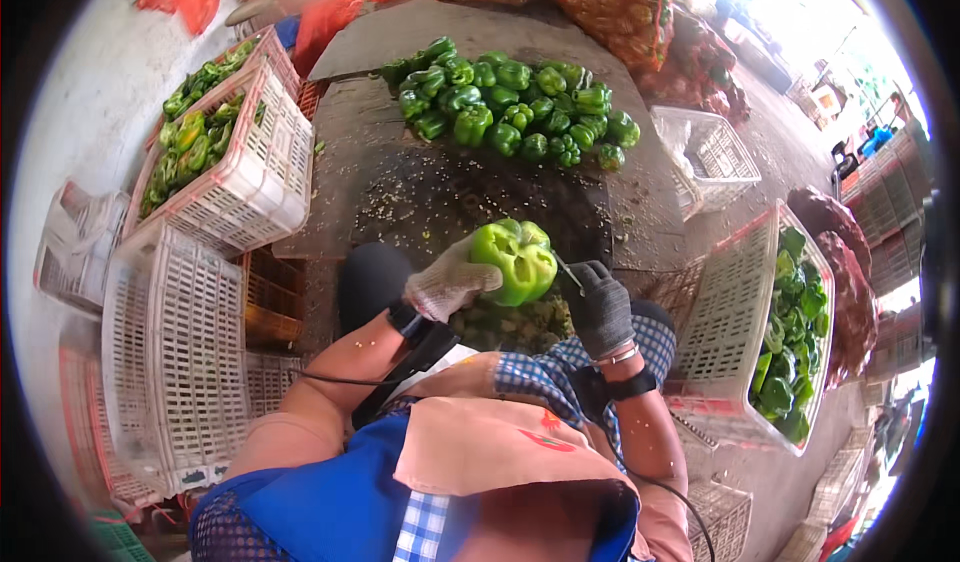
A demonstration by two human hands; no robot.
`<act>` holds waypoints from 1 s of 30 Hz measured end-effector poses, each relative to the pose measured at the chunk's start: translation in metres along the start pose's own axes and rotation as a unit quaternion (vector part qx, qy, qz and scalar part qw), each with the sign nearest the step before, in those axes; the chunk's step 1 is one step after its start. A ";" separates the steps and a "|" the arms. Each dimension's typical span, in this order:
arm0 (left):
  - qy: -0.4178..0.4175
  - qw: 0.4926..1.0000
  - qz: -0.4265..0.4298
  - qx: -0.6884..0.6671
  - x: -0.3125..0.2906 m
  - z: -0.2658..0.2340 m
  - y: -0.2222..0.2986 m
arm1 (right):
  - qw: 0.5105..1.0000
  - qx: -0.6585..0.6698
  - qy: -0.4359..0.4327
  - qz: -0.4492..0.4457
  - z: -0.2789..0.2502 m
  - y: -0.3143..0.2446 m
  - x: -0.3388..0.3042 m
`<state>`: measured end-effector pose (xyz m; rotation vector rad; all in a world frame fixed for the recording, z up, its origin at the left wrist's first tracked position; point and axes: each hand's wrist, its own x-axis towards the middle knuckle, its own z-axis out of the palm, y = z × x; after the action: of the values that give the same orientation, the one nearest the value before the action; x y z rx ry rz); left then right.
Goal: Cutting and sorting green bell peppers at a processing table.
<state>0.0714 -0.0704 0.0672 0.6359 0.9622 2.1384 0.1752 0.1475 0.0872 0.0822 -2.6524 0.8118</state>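
In front of my lap, my left hand [458, 280], in a pale knitted glove, grips a large green bell pepper [522, 280] from its left side. The pepper's lobed end faces up toward me. My right hand [598, 307], in a dark grey glove, is closed around a small knife [569, 275]. The thin blade reaches to the pepper's right edge; whether it has entered the flesh I cannot tell. Beyond my hands, a heap of whole green bell peppers [510, 102] lies on the dark table [360, 132], and pale seeds are scattered in between.
Plastic crates stand on both sides: one with cut green pepper pieces [190, 157] at left, an empty-looking white crate [175, 352] below it, and one of green pieces [790, 342] at right. Full mesh sacks [610, 12] line the table's far edge. A white basket [720, 157] sits beyond right.
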 end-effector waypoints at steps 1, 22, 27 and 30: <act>0.018 0.999 -0.030 -0.013 -0.003 -0.001 -0.001 | 1.000 0.002 -0.005 -0.004 0.001 -0.004 0.003; -0.051 0.998 -0.041 -0.014 -0.004 0.015 0.001 | 0.964 -0.239 -0.106 -0.053 0.008 0.000 0.014; -0.006 0.999 -0.036 -0.020 -0.012 0.019 -0.007 | 0.966 -0.236 -0.109 -0.014 0.025 0.004 0.010; -0.009 0.996 -0.012 0.082 -0.011 0.020 -0.004 | 0.964 -0.258 -0.058 -0.015 0.029 0.008 0.005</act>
<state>0.0932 -0.0678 0.0743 0.7180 1.1394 2.0424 0.1596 0.1384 0.0622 0.0339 -2.8733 0.0887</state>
